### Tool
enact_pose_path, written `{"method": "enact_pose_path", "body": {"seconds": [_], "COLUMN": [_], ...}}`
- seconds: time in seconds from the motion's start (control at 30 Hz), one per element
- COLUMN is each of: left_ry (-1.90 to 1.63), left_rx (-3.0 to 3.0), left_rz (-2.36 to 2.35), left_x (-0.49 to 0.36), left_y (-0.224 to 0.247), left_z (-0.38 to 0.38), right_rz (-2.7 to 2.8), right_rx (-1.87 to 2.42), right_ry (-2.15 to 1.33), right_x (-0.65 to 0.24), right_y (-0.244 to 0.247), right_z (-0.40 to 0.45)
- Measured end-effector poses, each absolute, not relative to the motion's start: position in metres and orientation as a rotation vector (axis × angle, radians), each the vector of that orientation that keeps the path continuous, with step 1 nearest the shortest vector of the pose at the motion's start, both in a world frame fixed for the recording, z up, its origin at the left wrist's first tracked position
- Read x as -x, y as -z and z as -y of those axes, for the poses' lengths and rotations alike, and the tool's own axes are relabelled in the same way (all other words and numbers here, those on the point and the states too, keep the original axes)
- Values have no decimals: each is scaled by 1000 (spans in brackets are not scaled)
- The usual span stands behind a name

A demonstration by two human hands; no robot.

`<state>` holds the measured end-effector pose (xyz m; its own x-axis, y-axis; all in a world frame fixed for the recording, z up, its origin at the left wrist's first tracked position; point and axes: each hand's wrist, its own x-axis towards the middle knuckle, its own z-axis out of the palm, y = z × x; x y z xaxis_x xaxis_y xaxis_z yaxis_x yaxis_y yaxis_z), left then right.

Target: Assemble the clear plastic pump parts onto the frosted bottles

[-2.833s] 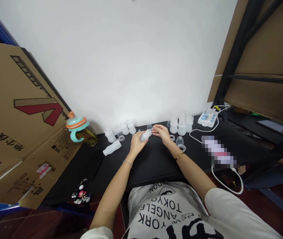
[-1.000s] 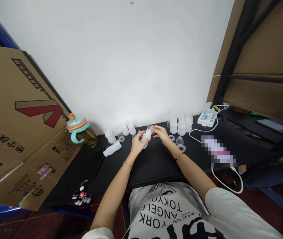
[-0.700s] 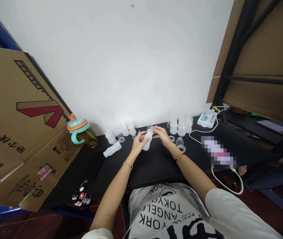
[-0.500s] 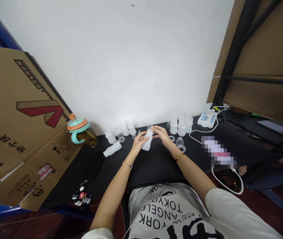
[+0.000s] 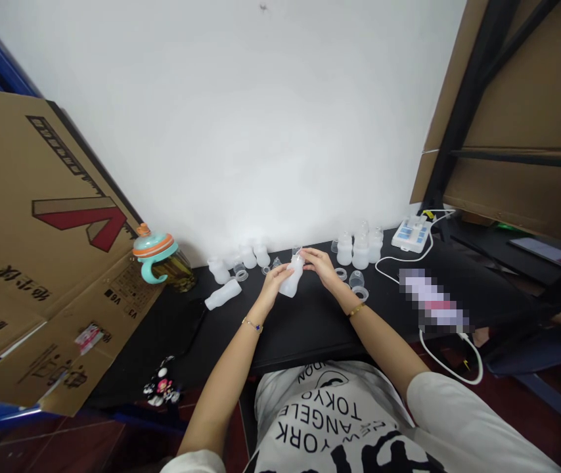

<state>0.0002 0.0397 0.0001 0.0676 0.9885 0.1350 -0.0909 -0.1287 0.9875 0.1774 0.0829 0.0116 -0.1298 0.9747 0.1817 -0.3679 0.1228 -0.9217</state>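
Note:
My left hand (image 5: pixel 274 284) is wrapped round the body of a small, frosted white baby bottle (image 5: pixel 289 285), tilted with its top to the upper right. At that top, the fingers of my right hand (image 5: pixel 320 266) pinch the clear neck end; the exact part is hidden by the fingertips. Just beyond my hands a clear cap (image 5: pixel 295 251) stands by the wall. Left of my left hand another white bottle (image 5: pixel 223 294) lies on its side. Clear collar rings and a domed clear cap (image 5: pixel 357 278) rest to the right of my right hand.
Several capped bottles (image 5: pixel 360 251) stand at the right back, and uncapped ones (image 5: pixel 247 257) at the left back. A teal-lidded jug (image 5: pixel 162 263) is by a cardboard box (image 5: pixel 14 263). At right are a power strip (image 5: pixel 411 234), a white cable and a blurred-out device (image 5: pixel 433 301).
The bottle has tilted slightly in my left hand. My right fingers stay at its top, almost unmoved. The other things are where they were.

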Motion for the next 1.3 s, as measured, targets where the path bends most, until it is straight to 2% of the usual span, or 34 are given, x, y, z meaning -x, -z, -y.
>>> {"method": "enact_pose_path", "body": {"seconds": [1.3], "left_ry": [-1365], "left_rx": [-1215], "left_rz": [-1029], "left_x": [0], "left_y": [0], "left_z": [-40], "right_rz": [1094], "right_rx": [680], "right_ry": [-1427], "right_x": [-177], "right_y": [-11], "right_z": [-82]}}
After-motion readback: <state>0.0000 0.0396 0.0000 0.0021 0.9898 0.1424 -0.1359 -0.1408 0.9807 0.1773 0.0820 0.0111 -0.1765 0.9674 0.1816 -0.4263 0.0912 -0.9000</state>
